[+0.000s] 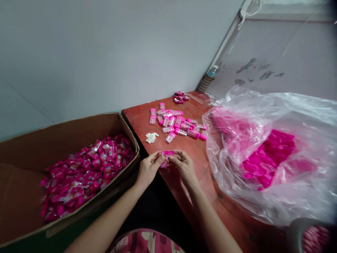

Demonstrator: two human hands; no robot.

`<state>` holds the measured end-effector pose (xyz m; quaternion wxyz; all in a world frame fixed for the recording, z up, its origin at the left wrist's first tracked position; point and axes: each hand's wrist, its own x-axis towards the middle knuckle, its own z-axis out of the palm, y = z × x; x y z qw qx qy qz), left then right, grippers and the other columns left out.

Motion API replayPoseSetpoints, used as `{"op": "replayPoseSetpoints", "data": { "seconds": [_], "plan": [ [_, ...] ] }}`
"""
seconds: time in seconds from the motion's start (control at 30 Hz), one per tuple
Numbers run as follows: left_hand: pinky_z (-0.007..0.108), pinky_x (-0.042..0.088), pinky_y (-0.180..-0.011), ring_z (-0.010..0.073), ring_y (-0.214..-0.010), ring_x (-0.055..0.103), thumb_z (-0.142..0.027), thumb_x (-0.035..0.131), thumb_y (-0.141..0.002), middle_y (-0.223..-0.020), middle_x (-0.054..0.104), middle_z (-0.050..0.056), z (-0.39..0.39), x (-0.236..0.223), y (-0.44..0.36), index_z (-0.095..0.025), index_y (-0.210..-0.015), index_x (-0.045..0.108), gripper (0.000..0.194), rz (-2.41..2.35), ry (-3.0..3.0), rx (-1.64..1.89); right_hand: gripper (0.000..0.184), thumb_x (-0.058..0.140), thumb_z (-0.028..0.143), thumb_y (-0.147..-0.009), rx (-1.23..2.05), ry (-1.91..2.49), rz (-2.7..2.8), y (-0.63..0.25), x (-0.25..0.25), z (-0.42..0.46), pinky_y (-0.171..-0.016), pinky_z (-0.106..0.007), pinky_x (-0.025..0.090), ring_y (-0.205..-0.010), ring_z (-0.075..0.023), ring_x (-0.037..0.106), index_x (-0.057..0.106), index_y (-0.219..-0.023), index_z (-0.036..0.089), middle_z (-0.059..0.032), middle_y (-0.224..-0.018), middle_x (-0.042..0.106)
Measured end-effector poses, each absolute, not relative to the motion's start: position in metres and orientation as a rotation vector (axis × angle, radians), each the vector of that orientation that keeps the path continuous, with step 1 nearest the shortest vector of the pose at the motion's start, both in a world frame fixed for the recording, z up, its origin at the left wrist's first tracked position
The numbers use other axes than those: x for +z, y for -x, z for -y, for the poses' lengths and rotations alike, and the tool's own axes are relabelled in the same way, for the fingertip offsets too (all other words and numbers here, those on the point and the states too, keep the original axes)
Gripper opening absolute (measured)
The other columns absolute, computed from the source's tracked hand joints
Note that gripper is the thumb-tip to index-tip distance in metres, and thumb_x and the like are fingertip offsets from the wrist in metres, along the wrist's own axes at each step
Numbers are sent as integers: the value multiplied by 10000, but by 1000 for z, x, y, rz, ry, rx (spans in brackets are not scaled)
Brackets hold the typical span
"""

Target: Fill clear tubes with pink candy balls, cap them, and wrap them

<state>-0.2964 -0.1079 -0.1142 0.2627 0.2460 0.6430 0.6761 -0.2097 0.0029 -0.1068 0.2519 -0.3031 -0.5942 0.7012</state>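
Observation:
Between my two hands, over the table's near edge, is a small pink printed wrapper (167,154). My left hand (150,166) pinches its left side with thumb and fingers. On the opposite side, my right hand (184,164) grips it the same way, the thumb across its front. Whether anything is inside the wrapper I cannot tell. Just beyond my hands lie several small clear bottles (171,121) with pink caps and pale pink pieces inside, some upright and others on their sides. A crumpled white scrap (151,137) rests close to my left fingers.
A cardboard box (131,135) holding many pink wrapped packs (89,172) stands left of the red table (142,105). Clear plastic bagging (226,168) with pink pieces (268,158) covers the right side. A bowl of pink pieces (314,239), folded wrappers (180,97) and a bottle (209,77) are also there.

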Motion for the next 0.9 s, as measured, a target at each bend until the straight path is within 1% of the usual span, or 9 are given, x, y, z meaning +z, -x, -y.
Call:
{"op": "replayPoseSetpoints", "data": {
  "seconds": [0.07,0.17,0.27,0.37,0.47,0.57,0.67,0.8,0.9],
  "plan": [
    [327,511,-715,198,-716,645,-389,619,-727,-750,690,55,109,-113,301,-142,-791,702,268,-1506,-530,1759,332,687,387,-656,1903,829,1779,211,-102,-6,-480,-223,413,-486,-110,546,547,-871,177,16,-628,625],
    [306,518,-659,148,-593,613,-370,673,-677,-610,646,35,109,-114,304,-103,-629,671,272,-1329,-350,1763,346,601,502,-700,1561,969,2138,224,-92,-17,-489,-254,409,-519,-158,576,589,-800,171,-34,-636,649],
    [281,519,-626,134,-569,605,-340,721,-626,-594,646,42,109,-116,305,-91,-626,677,253,-1358,-219,1763,428,511,571,-742,1017,1241,2333,250,-84,-35,-674,-336,427,-797,-272,628,615,-824,164,-134,-788,680],
    [244,513,-578,124,-552,601,-330,737,-608,-597,656,52,108,-118,305,-84,-652,690,255,-1394,-111,1762,497,518,565,-740,756,1425,2386,278,-82,-55,-798,-422,379,-980,-356,568,610,-919,110,-239,-941,646],
    [219,507,-535,116,-539,597,-330,754,-587,-610,663,61,109,-118,308,-77,-657,689,271,-1348,-20,1787,454,637,491,-663,794,1471,2396,295,-89,-72,-803,-438,379,-993,-380,555,619,-881,94,-261,-983,629],
    [214,515,-520,115,-537,599,-324,774,-564,-628,669,65,109,-115,312,-75,-667,683,285,-1253,66,1815,339,700,420,-601,874,1462,2383,293,-94,-82,-773,-391,409,-953,-347,581,620,-773,138,-197,-916,661],
    [207,524,-516,112,-538,604,-282,783,-565,-643,672,60,107,-112,315,-82,-672,673,253,-1165,163,1836,272,636,409,-680,1004,1378,2327,275,-93,-78,-699,-343,447,-840,-286,624,586,-769,158,-129,-803,670],
    [195,521,-489,108,-529,606,-205,754,-616,-625,661,41,102,-110,314,-92,-656,650,159,-1049,256,1881,307,409,457,-843,1306,1219,2214,233,-86,-42,-511,-273,476,-556,-173,619,498,-931,177,-28,-678,631],
    [200,524,-478,104,-511,604,-166,715,-663,-613,652,23,96,-107,311,-98,-684,643,101,-970,349,1930,274,494,448,-818,1744,970,1899,197,-83,-4,-471,-241,473,-536,-145,592,503,-878,181,-5,-660,587]
  ]
}}
